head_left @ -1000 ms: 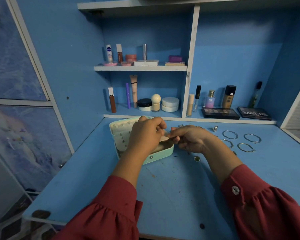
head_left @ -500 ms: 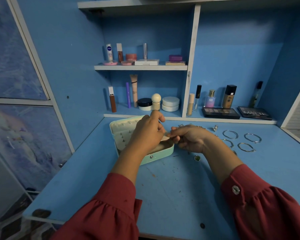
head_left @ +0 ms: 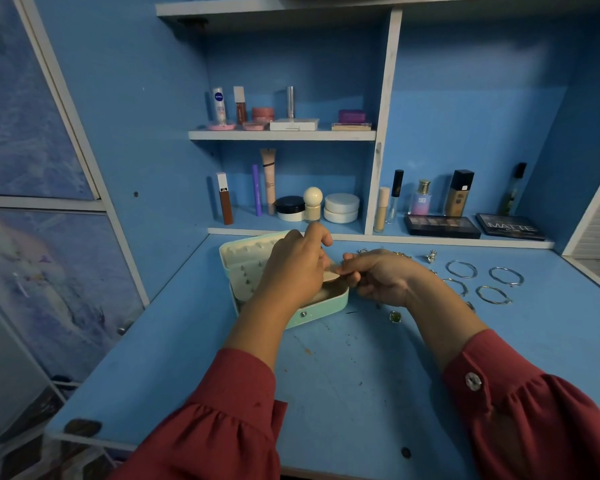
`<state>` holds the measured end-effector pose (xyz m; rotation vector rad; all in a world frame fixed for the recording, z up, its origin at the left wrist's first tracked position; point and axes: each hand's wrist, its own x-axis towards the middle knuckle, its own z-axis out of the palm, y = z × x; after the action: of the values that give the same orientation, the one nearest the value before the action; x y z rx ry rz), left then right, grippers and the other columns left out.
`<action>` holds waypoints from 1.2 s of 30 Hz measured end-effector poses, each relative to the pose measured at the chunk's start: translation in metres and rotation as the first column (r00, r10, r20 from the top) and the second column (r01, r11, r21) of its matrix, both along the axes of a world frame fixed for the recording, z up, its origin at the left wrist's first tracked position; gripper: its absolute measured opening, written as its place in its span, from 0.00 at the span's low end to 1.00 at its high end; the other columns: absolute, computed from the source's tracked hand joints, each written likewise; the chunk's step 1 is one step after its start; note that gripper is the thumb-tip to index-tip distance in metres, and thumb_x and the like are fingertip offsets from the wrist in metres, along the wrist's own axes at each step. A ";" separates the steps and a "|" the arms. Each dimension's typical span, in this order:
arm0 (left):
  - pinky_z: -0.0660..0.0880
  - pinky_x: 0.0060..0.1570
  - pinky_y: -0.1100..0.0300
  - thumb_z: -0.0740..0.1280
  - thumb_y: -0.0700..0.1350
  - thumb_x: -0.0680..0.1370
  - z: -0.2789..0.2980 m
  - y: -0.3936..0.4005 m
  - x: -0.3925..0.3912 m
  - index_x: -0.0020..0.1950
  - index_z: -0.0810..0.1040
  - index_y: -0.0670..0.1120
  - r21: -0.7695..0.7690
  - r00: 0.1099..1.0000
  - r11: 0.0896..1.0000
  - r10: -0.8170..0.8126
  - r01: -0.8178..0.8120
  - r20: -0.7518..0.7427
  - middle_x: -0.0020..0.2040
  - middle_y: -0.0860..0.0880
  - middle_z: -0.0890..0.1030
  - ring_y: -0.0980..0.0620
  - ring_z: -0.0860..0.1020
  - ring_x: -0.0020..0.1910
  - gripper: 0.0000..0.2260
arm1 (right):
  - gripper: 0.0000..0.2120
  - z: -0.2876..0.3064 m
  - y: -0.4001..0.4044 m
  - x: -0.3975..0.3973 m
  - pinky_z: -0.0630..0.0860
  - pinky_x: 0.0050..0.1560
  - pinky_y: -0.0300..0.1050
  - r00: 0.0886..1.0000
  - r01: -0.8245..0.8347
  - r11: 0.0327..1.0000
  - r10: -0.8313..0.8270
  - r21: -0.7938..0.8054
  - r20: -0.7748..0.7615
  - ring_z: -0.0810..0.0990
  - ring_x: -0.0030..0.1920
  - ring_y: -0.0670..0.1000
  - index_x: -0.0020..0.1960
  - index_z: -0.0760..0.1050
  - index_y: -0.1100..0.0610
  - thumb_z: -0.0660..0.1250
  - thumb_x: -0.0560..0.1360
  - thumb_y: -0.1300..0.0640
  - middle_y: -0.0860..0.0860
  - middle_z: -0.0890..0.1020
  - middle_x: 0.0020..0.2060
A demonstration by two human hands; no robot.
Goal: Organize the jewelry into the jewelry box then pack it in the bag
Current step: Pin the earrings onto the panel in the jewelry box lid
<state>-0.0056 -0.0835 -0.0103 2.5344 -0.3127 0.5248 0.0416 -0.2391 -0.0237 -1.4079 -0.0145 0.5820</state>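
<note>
Jewelry box (head_left: 321, 308), mint and open, is set near the desk's (head_left: 326, 393) back-left corner. Curled fingers of left hand (head_left: 293, 271) and right hand (head_left: 378, 277) meet above it; what is pinched cannot be told. Bangles (head_left: 482, 280) lie toward the right edge.

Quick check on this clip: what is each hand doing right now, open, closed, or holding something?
Left hand: over the open jewelry box, fingers curled; whether it holds anything cannot be told.
Right hand: fingers curled at the box's right edge; what they pinch cannot be told.

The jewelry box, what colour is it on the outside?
The jewelry box is mint green outside, with a cream lining; the head view shows it.
</note>
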 end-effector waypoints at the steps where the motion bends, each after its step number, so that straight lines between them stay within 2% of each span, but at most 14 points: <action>1: 0.74 0.51 0.54 0.63 0.39 0.78 -0.001 0.000 0.001 0.56 0.68 0.50 0.017 1.000 1.000 -0.001 0.001 0.030 0.47 0.49 0.78 0.51 0.74 0.49 0.09 | 0.11 0.000 0.000 0.000 0.58 0.23 0.33 1.000 0.000 1.000 0.000 0.000 -0.001 0.67 0.24 0.43 0.43 0.67 0.56 0.65 0.73 0.70 0.50 0.72 0.25; 6: 0.69 0.46 0.60 0.63 0.41 0.78 -0.007 0.001 0.005 0.56 0.67 0.51 0.088 0.994 0.996 0.008 -0.018 0.111 0.47 0.49 0.77 0.50 0.72 0.50 0.10 | 0.10 0.001 0.000 -0.001 0.58 0.24 0.33 1.000 -0.002 1.000 0.002 -0.005 -0.005 0.68 0.25 0.43 0.42 0.68 0.57 0.65 0.73 0.69 0.50 0.73 0.25; 10: 0.71 0.48 0.56 0.62 0.40 0.78 -0.005 0.002 0.004 0.55 0.66 0.50 0.098 0.991 0.995 -0.006 -0.007 0.131 0.47 0.48 0.75 0.48 0.72 0.49 0.10 | 0.11 -0.001 0.000 0.000 0.59 0.23 0.32 1.000 0.006 1.000 -0.006 0.013 0.000 0.68 0.25 0.43 0.41 0.68 0.57 0.65 0.73 0.70 0.50 0.72 0.26; 17: 0.74 0.49 0.51 0.63 0.36 0.76 -0.001 0.002 0.004 0.51 0.63 0.53 0.079 0.997 0.995 -0.059 0.054 0.055 0.44 0.49 0.74 0.49 0.73 0.46 0.13 | 0.13 -0.003 0.001 0.001 0.59 0.22 0.33 1.000 0.017 1.000 -0.017 0.023 0.010 0.69 0.24 0.43 0.45 0.67 0.56 0.66 0.72 0.71 0.51 0.73 0.30; 21: 0.74 0.48 0.50 0.64 0.36 0.76 0.001 0.003 0.005 0.50 0.63 0.53 0.091 0.995 0.992 -0.089 0.085 0.041 0.42 0.51 0.75 0.51 0.72 0.45 0.14 | 0.15 -0.005 0.001 0.004 0.60 0.21 0.32 1.000 0.019 0.999 -0.020 0.046 0.007 0.70 0.24 0.44 0.45 0.67 0.55 0.67 0.72 0.72 0.51 0.73 0.32; 29: 0.73 0.46 0.54 0.64 0.36 0.76 0.003 0.003 0.003 0.48 0.64 0.53 0.117 0.994 0.989 -0.101 0.096 0.036 0.43 0.51 0.75 0.51 0.71 0.46 0.13 | 0.15 -0.007 0.001 0.006 0.61 0.21 0.33 1.000 0.028 0.998 -0.028 0.052 0.007 0.69 0.24 0.44 0.45 0.67 0.55 0.67 0.71 0.73 0.51 0.74 0.30; 36: 0.73 0.48 0.53 0.65 0.37 0.76 0.002 0.004 0.004 0.48 0.66 0.53 0.101 0.995 0.991 -0.097 0.092 0.040 0.43 0.52 0.75 0.51 0.71 0.47 0.13 | 0.16 -0.008 0.000 0.007 0.61 0.21 0.33 1.000 0.016 0.999 -0.017 0.039 0.018 0.70 0.25 0.44 0.46 0.67 0.55 0.68 0.71 0.73 0.52 0.74 0.31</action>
<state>-0.0015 -0.0794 -0.0086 2.5910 -0.4842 0.5421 0.0481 -0.2388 -0.0312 -1.3740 -0.0282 0.5524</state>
